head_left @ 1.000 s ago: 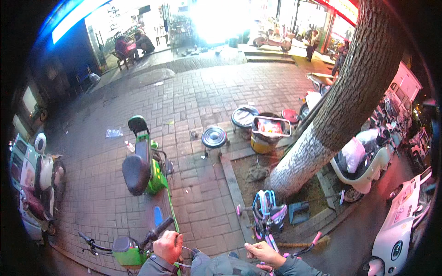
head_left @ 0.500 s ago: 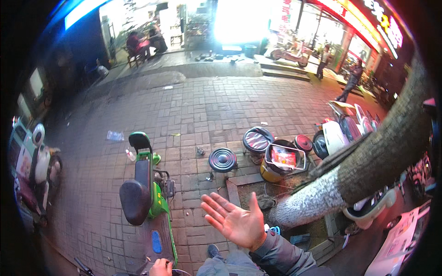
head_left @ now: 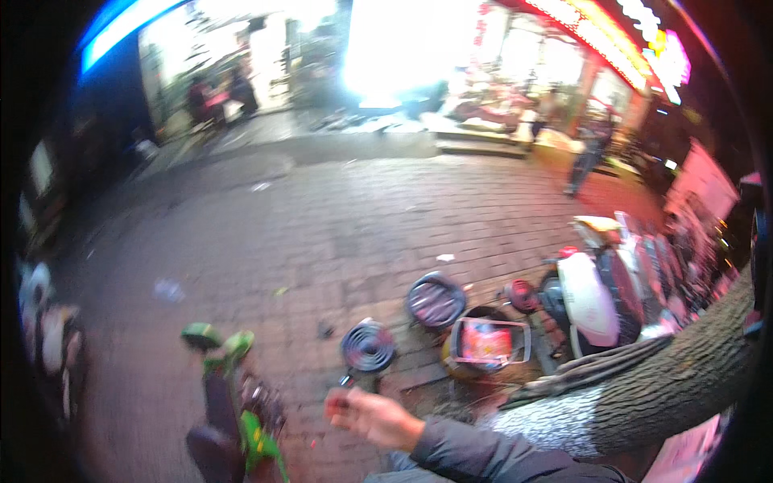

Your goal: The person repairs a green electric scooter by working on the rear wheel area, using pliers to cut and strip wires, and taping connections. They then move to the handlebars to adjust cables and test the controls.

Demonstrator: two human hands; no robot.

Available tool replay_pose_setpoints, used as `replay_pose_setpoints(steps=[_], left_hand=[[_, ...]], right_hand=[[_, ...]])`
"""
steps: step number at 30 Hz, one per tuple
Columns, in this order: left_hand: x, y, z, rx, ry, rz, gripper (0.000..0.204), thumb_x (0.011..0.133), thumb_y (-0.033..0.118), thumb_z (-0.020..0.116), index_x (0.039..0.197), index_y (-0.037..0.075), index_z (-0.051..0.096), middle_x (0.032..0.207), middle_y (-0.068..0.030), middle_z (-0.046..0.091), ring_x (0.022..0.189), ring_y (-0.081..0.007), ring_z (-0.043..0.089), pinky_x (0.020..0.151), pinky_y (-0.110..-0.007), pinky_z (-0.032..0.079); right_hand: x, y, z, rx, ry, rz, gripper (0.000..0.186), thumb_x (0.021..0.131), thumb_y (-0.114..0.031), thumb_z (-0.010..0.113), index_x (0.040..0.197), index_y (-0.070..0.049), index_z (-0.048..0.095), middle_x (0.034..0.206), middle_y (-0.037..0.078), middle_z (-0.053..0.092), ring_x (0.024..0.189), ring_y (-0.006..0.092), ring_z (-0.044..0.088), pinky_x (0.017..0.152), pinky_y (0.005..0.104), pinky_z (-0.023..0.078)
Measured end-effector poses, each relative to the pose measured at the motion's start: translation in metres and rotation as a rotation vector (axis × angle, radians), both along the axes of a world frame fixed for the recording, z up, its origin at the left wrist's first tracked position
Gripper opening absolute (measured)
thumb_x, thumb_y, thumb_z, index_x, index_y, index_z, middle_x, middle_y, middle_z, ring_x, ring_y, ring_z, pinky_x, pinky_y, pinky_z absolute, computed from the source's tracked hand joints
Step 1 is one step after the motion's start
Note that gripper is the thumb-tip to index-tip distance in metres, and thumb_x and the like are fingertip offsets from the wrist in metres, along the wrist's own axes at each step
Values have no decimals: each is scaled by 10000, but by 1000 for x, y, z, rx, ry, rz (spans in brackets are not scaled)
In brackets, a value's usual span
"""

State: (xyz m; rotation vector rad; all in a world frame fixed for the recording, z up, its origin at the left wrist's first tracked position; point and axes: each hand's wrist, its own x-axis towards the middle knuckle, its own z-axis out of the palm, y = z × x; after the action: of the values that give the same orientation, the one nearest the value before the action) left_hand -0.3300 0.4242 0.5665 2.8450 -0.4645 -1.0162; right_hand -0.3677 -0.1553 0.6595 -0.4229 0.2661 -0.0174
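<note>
Reaching in from the lower right in a dark grey sleeve, my right hand (head_left: 377, 419) is raised over the brick paving. Its fingers look bent, but motion blur smears them, and I cannot make out anything held. Just beyond it stands a round stool (head_left: 369, 346) with a ringed top. To the hand's left is a green two-wheeler (head_left: 259, 443) with a dark seat, cut off by the lower edge. Farther right, a dark round bin (head_left: 455, 362) has a white frame (head_left: 528, 344) and a red package (head_left: 487, 341) on top. My left hand is outside the picture.
Another round stool (head_left: 435, 299) and a small red stool (head_left: 522, 296) stand near the bin. A tree trunk (head_left: 668, 386), white at its base, leans in at right. Parked scooters (head_left: 592, 302) stand behind it. One person (head_left: 592, 153) is before the lit shops.
The view has swung, shifting the scene left and the nearer things downward. My right hand was spread palm up; now it is lower and its fingers look bent. My left hand has left the picture.
</note>
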Motion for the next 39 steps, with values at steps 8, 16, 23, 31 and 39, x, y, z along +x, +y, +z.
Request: replay_pose_setpoints(steps=[8, 16, 23, 31, 39], left_hand=[[121, -328, 31, -619, -307, -15, 197, 961, 243, 647, 1049, 95, 742, 878, -179, 730, 837, -353, 693, 779, -418, 550], [304, -519, 0, -809, -290, -375, 139, 904, 198, 677, 944, 67, 695, 912, -140, 682, 896, -356, 642, 815, -452, 517], [470, -575, -29, -732, -11, -662, 221, 929, 273, 652, 991, 65, 692, 997, -168, 669, 969, -372, 638, 858, -448, 527], [612, -652, -33, -441, -116, -759, 234, 930, 333, 647, 974, 106, 686, 985, -163, 668, 938, -375, 654, 809, -488, 536], [663, -713, -82, -620, 45, -526, 306, 932, 340, 646, 953, 37, 676, 956, -209, 684, 921, -411, 647, 804, -507, 523]], right_hand=[[60, -76, -80, -491, 354, 265, 509, 1017, -540, 536, 787, -95, 624, 683, 43, 609, 568, 171, 563, 527, 342, 472], [234, -244, -123, -877, 456, 83, 438, 1023, -452, 584, 995, -32, 704, 867, 36, 677, 736, 115, 599, 640, 292, 504], [296, -333, -201, -1175, 899, -64, 495, 952, -491, 599, 951, -14, 732, 806, 119, 716, 718, 219, 674, 671, 376, 527], [263, -376, -330, -1195, 1818, 9, 407, 830, -428, 652, 926, -54, 778, 914, 162, 760, 917, 298, 735, 858, 424, 555], [347, -496, -390, -1079, 1683, 454, 374, 839, -372, 693, 995, -38, 760, 946, 146, 759, 858, 252, 731, 800, 383, 559]])
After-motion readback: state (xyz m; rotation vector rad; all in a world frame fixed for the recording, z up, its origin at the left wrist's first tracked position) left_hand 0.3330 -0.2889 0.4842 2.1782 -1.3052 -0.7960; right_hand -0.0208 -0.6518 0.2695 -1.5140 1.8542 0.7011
